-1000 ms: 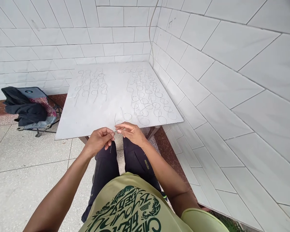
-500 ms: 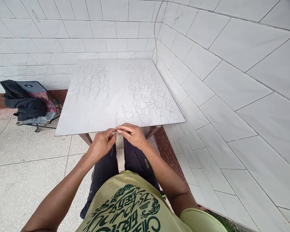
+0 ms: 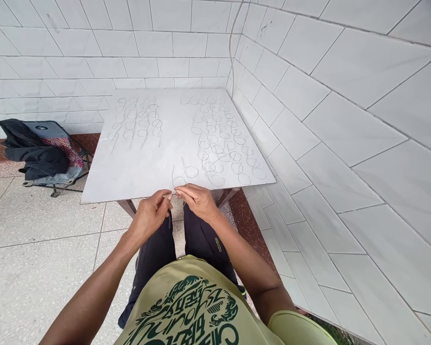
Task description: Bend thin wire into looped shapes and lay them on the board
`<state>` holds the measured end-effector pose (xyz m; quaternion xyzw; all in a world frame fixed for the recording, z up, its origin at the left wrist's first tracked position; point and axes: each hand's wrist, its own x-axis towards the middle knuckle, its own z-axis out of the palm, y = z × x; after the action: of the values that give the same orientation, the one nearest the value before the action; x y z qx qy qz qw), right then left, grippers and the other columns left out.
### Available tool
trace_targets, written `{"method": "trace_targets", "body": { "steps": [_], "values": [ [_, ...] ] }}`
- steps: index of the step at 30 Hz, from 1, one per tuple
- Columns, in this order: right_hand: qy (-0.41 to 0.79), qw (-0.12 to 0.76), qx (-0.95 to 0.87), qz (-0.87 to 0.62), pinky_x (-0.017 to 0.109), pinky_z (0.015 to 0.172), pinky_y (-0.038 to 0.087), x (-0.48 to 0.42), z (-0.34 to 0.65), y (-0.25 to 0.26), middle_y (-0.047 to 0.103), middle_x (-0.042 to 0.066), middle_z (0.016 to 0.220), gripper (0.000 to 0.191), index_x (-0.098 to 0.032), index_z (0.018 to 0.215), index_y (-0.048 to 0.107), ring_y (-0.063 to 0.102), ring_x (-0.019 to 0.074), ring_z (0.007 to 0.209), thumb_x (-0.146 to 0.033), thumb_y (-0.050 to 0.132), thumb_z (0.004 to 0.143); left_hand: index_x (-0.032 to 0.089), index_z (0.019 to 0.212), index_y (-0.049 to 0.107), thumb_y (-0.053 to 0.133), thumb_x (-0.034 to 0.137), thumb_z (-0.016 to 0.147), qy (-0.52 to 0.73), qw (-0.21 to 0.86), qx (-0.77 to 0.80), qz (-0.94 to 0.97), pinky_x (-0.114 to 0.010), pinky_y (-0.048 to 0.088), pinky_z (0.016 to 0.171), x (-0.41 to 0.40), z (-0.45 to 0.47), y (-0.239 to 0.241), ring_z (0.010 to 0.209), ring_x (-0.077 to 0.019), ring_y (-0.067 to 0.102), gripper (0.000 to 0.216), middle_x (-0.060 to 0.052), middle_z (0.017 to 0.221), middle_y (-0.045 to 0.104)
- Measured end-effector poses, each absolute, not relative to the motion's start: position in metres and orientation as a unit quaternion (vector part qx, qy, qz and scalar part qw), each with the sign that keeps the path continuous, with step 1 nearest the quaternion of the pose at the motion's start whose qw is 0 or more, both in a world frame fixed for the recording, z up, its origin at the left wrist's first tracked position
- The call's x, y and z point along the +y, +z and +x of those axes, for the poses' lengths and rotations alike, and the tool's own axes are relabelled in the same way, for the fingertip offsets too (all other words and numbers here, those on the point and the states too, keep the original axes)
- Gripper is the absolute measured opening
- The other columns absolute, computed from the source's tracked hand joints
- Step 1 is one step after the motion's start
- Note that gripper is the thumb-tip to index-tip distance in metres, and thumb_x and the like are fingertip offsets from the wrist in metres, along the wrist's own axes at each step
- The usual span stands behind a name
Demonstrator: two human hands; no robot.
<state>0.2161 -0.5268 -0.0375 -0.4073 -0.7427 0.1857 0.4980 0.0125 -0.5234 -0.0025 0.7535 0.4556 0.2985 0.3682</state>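
Observation:
My left hand [image 3: 151, 214] and my right hand [image 3: 197, 201] meet fingertip to fingertip just in front of the near edge of a white table [image 3: 154, 158]. Both pinch a thin piece of wire [image 3: 172, 195] held between them. On the table lie several wire loops with straight tails: a group at the far left [image 3: 136, 122], a larger group at the right [image 3: 221, 139], and two loops [image 3: 185, 175] just beyond my hands.
White tiled walls close off the back and the right side. A folding chair with dark clothes [image 3: 39, 153] stands on the speckled floor at the left. A thin cable [image 3: 232, 48] runs down the wall corner.
My hands have drawn a little closer together and nearer the table edge, still pinching the wire. The view has shifted slightly downward.

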Motion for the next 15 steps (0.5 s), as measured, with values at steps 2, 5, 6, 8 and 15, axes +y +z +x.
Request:
{"method": "trace_targets", "body": {
  "steps": [2, 5, 6, 8, 15],
  "values": [
    [0.126, 0.429, -0.775, -0.447, 0.029, 0.078, 0.05, -0.525, 0.219, -0.03, 0.072, 0.007, 0.092, 0.03, -0.017, 0.112, 0.071, 0.066, 0.0162, 0.082, -0.029, 0.043, 0.11, 0.02, 0.132, 0.065, 0.046, 0.049, 0.104, 0.325, 0.366, 0.465, 0.738, -0.029, 0.057, 0.072, -0.525, 0.01, 0.001, 0.084, -0.0192, 0.073, 0.044, -0.008, 0.105, 0.076],
    [0.047, 0.284, -0.801, -0.526, 0.029, 0.072, 0.042, -0.523, 0.22, -0.016, 0.07, 0.008, 0.088, 0.034, -0.015, 0.104, 0.069, 0.062, 0.0175, 0.078, -0.026, 0.038, 0.111, 0.021, 0.131, 0.067, 0.05, 0.049, 0.103, 0.344, 0.335, 0.467, 0.743, -0.033, 0.056, 0.089, -0.53, 0.008, 0.007, 0.112, -0.0237, 0.069, 0.043, -0.01, 0.128, 0.072],
    [0.028, 0.24, -0.803, -0.544, 0.029, 0.069, 0.04, -0.523, 0.219, -0.011, 0.069, 0.009, 0.087, 0.034, -0.014, 0.102, 0.068, 0.061, 0.0182, 0.077, -0.026, 0.037, 0.111, 0.022, 0.129, 0.069, 0.054, 0.049, 0.102, 0.343, 0.335, 0.466, 0.744, -0.033, 0.056, 0.089, -0.531, 0.008, 0.007, 0.113, -0.024, 0.068, 0.042, -0.01, 0.129, 0.072],
    [0.003, 0.176, -0.811, -0.557, 0.03, 0.068, 0.037, -0.522, 0.215, -0.002, 0.069, 0.01, 0.089, 0.032, -0.014, 0.102, 0.067, 0.061, 0.0199, 0.078, -0.024, 0.037, 0.111, 0.022, 0.125, 0.071, 0.063, 0.051, 0.097, 0.343, 0.368, 0.465, 0.728, -0.032, 0.056, 0.079, -0.532, 0.009, 0.007, 0.1, -0.0224, 0.071, 0.041, -0.01, 0.123, 0.074],
    [0.065, 0.161, -0.852, -0.494, 0.03, 0.069, 0.037, -0.517, 0.206, 0.016, 0.07, 0.01, 0.093, 0.022, -0.015, 0.102, 0.066, 0.063, 0.0206, 0.085, -0.023, 0.046, 0.108, 0.014, 0.105, 0.076, 0.075, 0.051, 0.087, 0.378, 0.59, 0.445, 0.557, -0.025, 0.047, 0.045, -0.525, 0.012, 0.001, 0.056, -0.0151, 0.064, 0.041, -0.008, 0.082, 0.074]
  ]
}}
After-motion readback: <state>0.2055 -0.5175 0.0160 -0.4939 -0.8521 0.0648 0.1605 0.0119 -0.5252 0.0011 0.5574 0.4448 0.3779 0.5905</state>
